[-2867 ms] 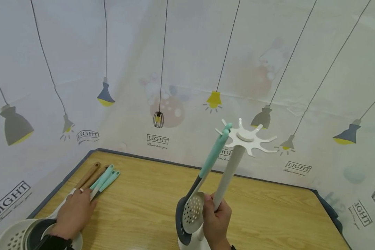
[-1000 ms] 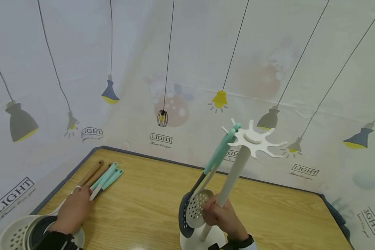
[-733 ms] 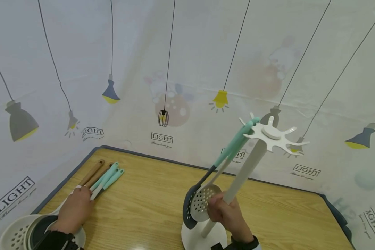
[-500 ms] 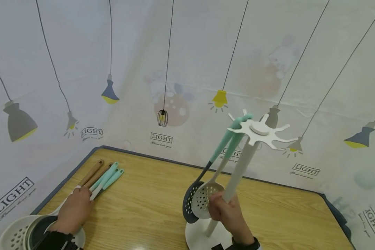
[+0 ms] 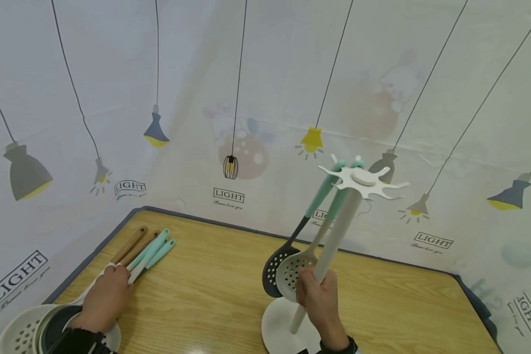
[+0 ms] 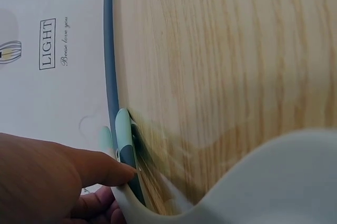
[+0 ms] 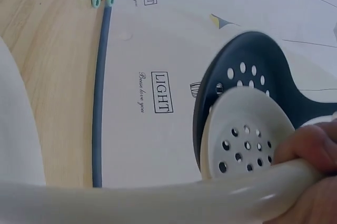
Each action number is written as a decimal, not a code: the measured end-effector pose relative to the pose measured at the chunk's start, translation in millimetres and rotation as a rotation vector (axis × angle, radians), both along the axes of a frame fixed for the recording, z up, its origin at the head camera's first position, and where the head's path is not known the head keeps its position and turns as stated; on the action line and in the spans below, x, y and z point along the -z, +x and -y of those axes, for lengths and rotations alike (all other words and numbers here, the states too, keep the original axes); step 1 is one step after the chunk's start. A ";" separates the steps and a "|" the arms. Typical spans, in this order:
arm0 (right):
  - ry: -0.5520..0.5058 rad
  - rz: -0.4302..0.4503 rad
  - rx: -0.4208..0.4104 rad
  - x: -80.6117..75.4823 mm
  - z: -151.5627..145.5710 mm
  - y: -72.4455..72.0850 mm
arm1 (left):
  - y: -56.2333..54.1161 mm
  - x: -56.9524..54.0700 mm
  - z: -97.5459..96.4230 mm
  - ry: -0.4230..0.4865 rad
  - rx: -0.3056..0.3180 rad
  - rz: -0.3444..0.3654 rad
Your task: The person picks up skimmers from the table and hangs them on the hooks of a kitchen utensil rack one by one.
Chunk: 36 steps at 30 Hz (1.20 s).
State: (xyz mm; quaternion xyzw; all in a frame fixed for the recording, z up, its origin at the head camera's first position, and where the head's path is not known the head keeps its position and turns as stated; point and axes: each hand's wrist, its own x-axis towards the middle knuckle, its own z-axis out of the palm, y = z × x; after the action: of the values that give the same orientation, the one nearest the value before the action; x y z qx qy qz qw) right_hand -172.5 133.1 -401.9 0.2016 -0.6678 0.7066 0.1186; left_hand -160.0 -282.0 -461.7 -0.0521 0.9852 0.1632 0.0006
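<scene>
My right hand [image 5: 320,300] grips the post of a white utensil stand [image 5: 339,226], which leans right in the head view above its round base [image 5: 276,329]. From its hooked top hang a dark grey skimmer [image 5: 272,270] and a pale skimmer [image 5: 289,275], both with mint handles. The fingers lie beside the pale skimmer's bowl; whether they touch it I cannot tell. At the left, my left hand [image 5: 108,300] holds a bundle of kitchen utensils by their shafts, with brown handles [image 5: 130,243] and mint handles [image 5: 158,250] sticking out beyond it. Their heads [image 5: 22,334] stack near the wrist.
A wood-grain table [image 5: 203,275] with a dark edge [image 5: 230,227] lies under everything. Behind it hangs a pale wall covering [image 5: 274,88] printed with lamps. At the far right corner is a dark bunched edge [image 5: 475,305].
The stand's top swung right, then back left. Its hooks turned, so the two skimmers now hang farther behind the post. My right hand still grips it; my left hand stayed on the bundle.
</scene>
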 end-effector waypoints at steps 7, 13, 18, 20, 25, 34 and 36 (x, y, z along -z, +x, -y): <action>0.015 0.103 0.136 -0.9 4.6 -0.1 | 1.5 -0.1 0.2 0.002 0.011 -0.022; 0.031 0.143 0.159 0.1 6.2 -1.4 | 4.7 1.5 -2.8 -0.037 0.020 -0.098; 0.026 0.143 0.158 2.7 7.4 -1.9 | 6.4 3.3 -4.9 -0.054 0.015 -0.131; 0.025 0.136 0.160 3.3 7.7 -2.0 | 5.8 3.5 -4.8 -0.050 0.009 -0.119; 0.026 0.127 0.162 3.8 7.6 -1.7 | 4.7 3.6 -5.3 -0.060 -0.004 -0.124; 0.045 0.152 0.189 5.0 6.6 -1.0 | 3.9 3.2 -8.8 -0.051 -0.042 -0.106; 0.047 0.159 0.196 5.2 6.5 -1.1 | 4.5 3.6 -10.0 -0.041 -0.046 -0.123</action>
State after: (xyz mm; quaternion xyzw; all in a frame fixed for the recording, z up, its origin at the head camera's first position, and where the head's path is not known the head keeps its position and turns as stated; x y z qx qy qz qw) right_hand -173.5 126.6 -407.1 0.0815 -0.7081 0.6894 0.1290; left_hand -155.5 -272.0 -465.3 -0.0644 0.9851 0.1456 -0.0645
